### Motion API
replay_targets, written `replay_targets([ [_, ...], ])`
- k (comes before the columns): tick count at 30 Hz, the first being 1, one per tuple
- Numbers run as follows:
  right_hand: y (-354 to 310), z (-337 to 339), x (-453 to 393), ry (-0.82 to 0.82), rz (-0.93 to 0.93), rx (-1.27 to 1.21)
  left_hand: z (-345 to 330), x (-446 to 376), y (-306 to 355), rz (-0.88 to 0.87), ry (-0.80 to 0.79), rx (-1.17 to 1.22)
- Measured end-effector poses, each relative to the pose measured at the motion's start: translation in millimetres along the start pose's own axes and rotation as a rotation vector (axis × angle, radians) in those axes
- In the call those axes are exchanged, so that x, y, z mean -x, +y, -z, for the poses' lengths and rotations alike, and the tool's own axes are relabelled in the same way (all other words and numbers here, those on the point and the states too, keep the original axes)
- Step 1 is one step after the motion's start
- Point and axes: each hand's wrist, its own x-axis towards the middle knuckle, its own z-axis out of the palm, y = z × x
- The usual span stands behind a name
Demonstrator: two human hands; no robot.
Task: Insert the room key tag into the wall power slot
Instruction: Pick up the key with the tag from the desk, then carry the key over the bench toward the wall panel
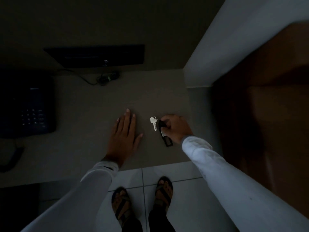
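Observation:
The room is dim. A black key tag [164, 138] lies on the grey desk [93, 104], joined by a ring to a silver key [153, 123]. My right hand [177, 127] rests over the tag's upper end, fingers closed on it. My left hand [124, 133] lies flat on the desk, palm down, fingers apart, left of the key. No wall power slot can be made out.
A black telephone [28, 106] sits at the desk's left. A dark flat screen [100, 55] hangs on the wall behind, with cables [107, 77] below it. A white wall corner [217, 52] and a brown door [267, 106] stand at the right. My sandalled feet [142, 201] are on white tiles.

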Motion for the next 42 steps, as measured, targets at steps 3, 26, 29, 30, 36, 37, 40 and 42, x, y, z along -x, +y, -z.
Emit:
replay_targets([
  [3, -7.2, 10.0, 11.8, 0.054, 0.006, -0.065, 27.6, 10.4, 3.5, -0.023, -0.005, -0.023],
  [26, -81.4, 328.3, 445.0, 0.928, 0.029, -0.298, 487.9, -33.9, 237.8, -0.713, 0.551, 0.073],
  [29, -47.2, 364.9, 529.9, 1.017, -0.028, -0.235, 525.0, -7.4, 320.0, -0.845, 0.607, 0.144],
  [30, -35.1, 376.0, 557.6, 1.048, -0.05, -0.208, 536.4, 2.1, 346.4, -0.884, 0.625, 0.165],
  [36, 49.3, 421.6, 736.8, 1.173, -0.173, -0.109, 598.4, 73.5, 498.2, -1.067, 0.723, 0.241],
  [37, 64.5, 426.4, 768.1, 1.198, -0.199, -0.098, 607.8, 89.2, 522.4, -1.084, 0.737, 0.251],
  [40, 106.7, 436.7, 861.9, 1.289, -0.284, -0.118, 630.2, 142.7, 595.9, -1.132, 0.762, 0.312],
  [42, 133.6, 441.8, 919.3, 1.338, -0.324, -0.107, 640.9, 180.0, 645.4, -1.164, 0.771, 0.352],
])
